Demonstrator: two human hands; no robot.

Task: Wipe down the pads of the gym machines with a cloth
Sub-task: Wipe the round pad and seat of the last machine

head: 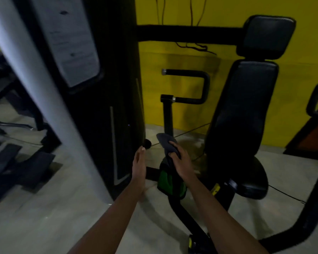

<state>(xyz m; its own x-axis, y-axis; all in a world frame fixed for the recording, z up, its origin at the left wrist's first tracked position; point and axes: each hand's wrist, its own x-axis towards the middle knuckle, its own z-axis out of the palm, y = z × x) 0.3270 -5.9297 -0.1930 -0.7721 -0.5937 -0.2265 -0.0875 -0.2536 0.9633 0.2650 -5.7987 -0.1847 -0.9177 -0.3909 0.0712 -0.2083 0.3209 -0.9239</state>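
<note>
Right hand [180, 160] fingers curled tight on dark cloth [167, 143], bunched, loose end poking beyond knuckles; left hand [139, 165] flat, empty; back pad [246, 107] right of the grip, unwiped; risk: wadded cloth smears or snags handle [191, 87] above.

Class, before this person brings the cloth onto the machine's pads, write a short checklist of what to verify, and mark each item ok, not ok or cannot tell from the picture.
1. Cloth in hand: ok. The right hand grips the dark cloth.
2. Left hand free: ok, open and empty.
3. Cloth touching a pad: not ok. It is held low, left of the back pad.
4. Back pad, head pad and seat unobstructed: ok.
5. Floor clear underfoot: not ok. A cable trails by the seat.
6. Cloth clean or damp: cannot tell.
</note>
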